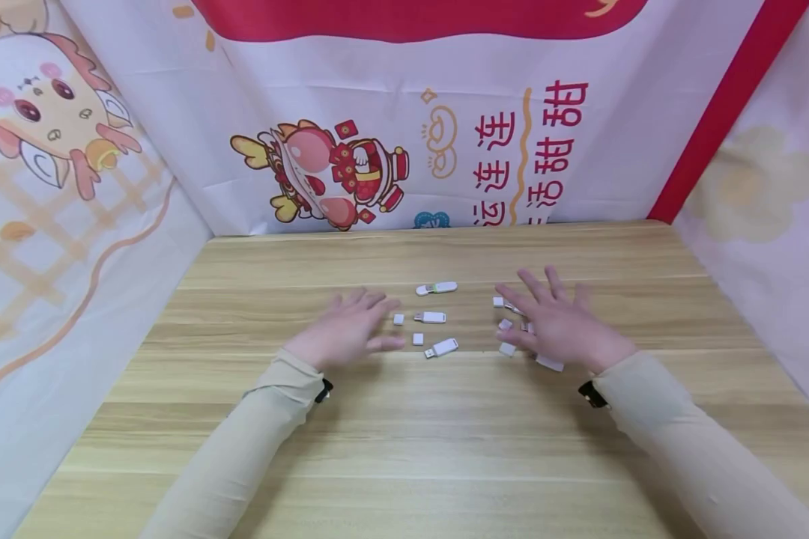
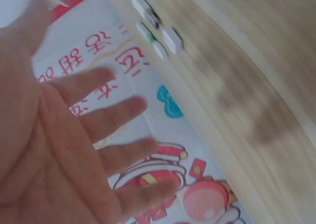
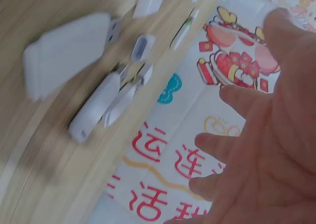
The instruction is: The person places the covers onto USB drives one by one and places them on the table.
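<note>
Above the table's left half my left hand (image 1: 347, 329) hovers, fingers spread and holding nothing. My right hand (image 1: 562, 326), its fingers spread too, is over several white USB sticks and caps and partly hides them. Between the hands lie a USB stick with a green band (image 1: 445, 287), its cap next to its plug, a middle USB stick (image 1: 433, 317) and a nearer USB stick (image 1: 443, 347). Two loose caps, an upper cap (image 1: 398, 319) and a lower cap (image 1: 418, 339), lie to their left. The right wrist view shows a large uncapped USB stick (image 3: 69, 54) and a loose cap (image 3: 143, 47).
Everything lies on a wood-grain table (image 1: 404, 449). A printed white cloth (image 1: 377, 90) with red characters and a cartoon figure hangs at the table's back edge. More cloth hangs along both sides. Dark straps are around both wrists.
</note>
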A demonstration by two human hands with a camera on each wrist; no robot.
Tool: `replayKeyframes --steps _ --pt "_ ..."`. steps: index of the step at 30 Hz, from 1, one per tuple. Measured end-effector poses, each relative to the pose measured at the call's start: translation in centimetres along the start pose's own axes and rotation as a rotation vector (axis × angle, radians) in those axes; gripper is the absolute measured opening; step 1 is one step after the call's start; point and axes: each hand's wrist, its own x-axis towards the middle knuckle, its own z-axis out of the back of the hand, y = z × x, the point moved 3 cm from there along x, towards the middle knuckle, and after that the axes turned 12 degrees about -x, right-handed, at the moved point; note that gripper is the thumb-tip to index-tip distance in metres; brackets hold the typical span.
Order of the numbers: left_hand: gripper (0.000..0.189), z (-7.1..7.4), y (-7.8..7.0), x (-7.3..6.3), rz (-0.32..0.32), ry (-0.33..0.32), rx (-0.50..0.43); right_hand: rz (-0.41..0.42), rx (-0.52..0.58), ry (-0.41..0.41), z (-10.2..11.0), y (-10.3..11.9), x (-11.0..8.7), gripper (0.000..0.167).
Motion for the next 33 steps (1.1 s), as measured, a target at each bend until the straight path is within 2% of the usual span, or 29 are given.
replayKeyframes --steps 3,5,11,14,17,23,33 --pt "0.066 -0.2 -0.4 0.4 -0.069 0.016 -0.018 0.054 -0.037 -0.031 -0.1 0.8 0.6 0.074" --pt "0.058 -0.4 -0.7 0.8 -0.09 0.017 -0.027 0.094 -0.054 -0.062 0.0 1.7 1.0 0.067" --pt "0.045 -0.9 -1.5 2.1 -0.084 0.021 -0.082 0.252 -0.017 -0.167 0.1 4.9 2.5 0.045" --pt "0.039 -1.6 -1.8 3.0 -0.073 0.04 -0.08 0.317 -0.002 -0.202 0.0 6.5 3.1 0.034" --pt "0.031 -2.3 -2.0 3.7 -0.082 0.057 -0.059 0.347 -0.026 -0.206 -0.5 7.8 3.7 0.024" --pt "0.02 -3.1 -2.3 4.5 -0.092 0.061 -0.04 0.355 -0.093 -0.155 -1.6 9.3 4.9 0.01" --pt "0.011 -3.4 -2.6 5.0 -0.098 0.046 -0.001 0.358 -0.113 -0.149 -2.1 10.2 5.4 0.006"
